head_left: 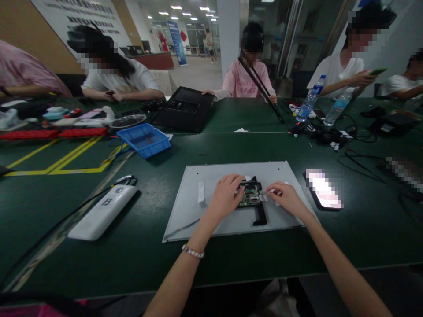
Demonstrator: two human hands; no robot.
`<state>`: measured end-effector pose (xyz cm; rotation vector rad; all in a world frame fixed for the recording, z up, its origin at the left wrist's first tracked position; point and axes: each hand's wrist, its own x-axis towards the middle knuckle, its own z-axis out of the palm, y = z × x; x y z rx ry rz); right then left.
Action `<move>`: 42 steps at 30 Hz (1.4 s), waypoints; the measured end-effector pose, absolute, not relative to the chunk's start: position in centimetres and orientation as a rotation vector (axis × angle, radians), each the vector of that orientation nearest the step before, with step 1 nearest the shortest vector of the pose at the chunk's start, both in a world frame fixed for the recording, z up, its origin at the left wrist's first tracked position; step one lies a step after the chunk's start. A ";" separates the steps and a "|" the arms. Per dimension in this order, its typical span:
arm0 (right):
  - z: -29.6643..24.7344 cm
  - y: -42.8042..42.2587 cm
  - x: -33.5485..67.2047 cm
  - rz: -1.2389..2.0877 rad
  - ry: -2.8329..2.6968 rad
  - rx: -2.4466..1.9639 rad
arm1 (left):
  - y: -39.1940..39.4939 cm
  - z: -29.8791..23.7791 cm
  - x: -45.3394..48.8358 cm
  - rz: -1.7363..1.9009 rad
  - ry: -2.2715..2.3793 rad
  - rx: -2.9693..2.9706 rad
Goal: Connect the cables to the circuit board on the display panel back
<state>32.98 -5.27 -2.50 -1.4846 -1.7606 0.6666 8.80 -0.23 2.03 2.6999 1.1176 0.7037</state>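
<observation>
A flat pale-grey panel (188,211), which looks like the back of a display, lies on the table in front of me. On its middle sits a green circuit board (251,199) in a black bracket (261,215). My left hand (226,196) rests over the board's left side, fingers curled on it and partly covering it. At the board's right edge, my right hand (286,198) pinches thumb and fingers together by a pale strip of tape (263,198). Another white strip (201,192) is stuck on the panel's left, and a thin grey cable (185,229) runs across the lower left.
Left of the panel lies a white power bank (102,211) with a black cable; right of it, a lit phone (324,189). Beyond are a blue basket (145,138), a black casing (183,108), water bottles (310,99) and tangled cables (320,132). Several people sit across the table.
</observation>
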 end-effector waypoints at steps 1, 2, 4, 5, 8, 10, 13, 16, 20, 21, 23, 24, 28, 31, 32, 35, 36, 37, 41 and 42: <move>-2.4 -5.3 33.0 0.664 -1.763 -1.482 | 0.4 2.2 8.0 0.772 1.195 2.653; -2.3 -5.4 33.0 0.663 -1.764 -1.478 | 1.0 2.4 7.2 0.828 1.248 2.614; -2.2 -5.5 32.9 0.663 -1.766 -1.466 | 2.2 2.5 5.3 0.922 1.366 2.521; -2.1 -5.6 32.9 0.664 -1.768 -1.461 | 2.8 2.5 4.4 0.935 1.426 2.477; -2.1 -5.7 32.9 0.656 -1.774 -1.458 | 4.4 1.9 1.6 0.876 1.552 2.367; -2.2 -5.6 32.9 0.651 -1.780 -1.460 | 5.2 1.1 -0.1 0.800 1.609 2.340; -2.3 -5.6 32.9 0.643 -1.786 -1.459 | 5.9 -0.3 -1.7 0.675 1.597 2.323; -2.5 -5.6 33.0 0.640 -1.788 -1.459 | 6.2 -1.2 -2.3 0.609 1.530 2.309; -2.5 -5.7 33.0 0.625 -1.800 -1.475 | 6.1 -1.4 -1.8 0.604 1.520 2.318; -2.5 -5.7 33.1 0.616 -1.800 -1.482 | 6.0 -1.4 -1.6 0.610 1.538 2.310; -2.5 -5.7 33.1 0.591 -1.792 -1.489 | 5.9 -1.4 -1.5 0.630 1.561 2.295; -2.5 -5.7 33.1 0.573 -1.783 -1.488 | 5.9 -1.3 -1.5 0.653 1.564 2.284; -2.6 -5.6 33.3 0.487 -1.740 -1.478 | 5.5 -0.2 -1.9 0.779 1.553 2.153; -2.2 -5.6 33.2 0.424 -1.696 -1.483 | 4.5 1.9 -2.0 0.845 1.489 1.963; -1.9 -5.6 33.1 0.406 -1.680 -1.480 | 4.0 2.7 -1.9 0.873 1.453 1.899; -0.5 -5.9 32.2 0.367 -1.655 -1.442 | 2.5 4.2 -1.3 0.925 1.365 1.803; 0.0 -6.1 31.7 0.361 -1.661 -1.427 | 2.0 4.2 -1.1 0.919 1.347 1.799; 0.6 -6.4 31.0 0.357 -1.674 -1.410 | 1.6 4.1 -0.9 0.900 1.337 1.804; 2.3 -7.8 27.2 0.387 -1.825 -1.313 | 0.8 2.2 -0.3 0.786 1.390 1.891; 2.5 -8.2 26.1 0.402 -1.897 -1.280 | 0.7 1.6 -0.2 0.762 1.420 1.927</move>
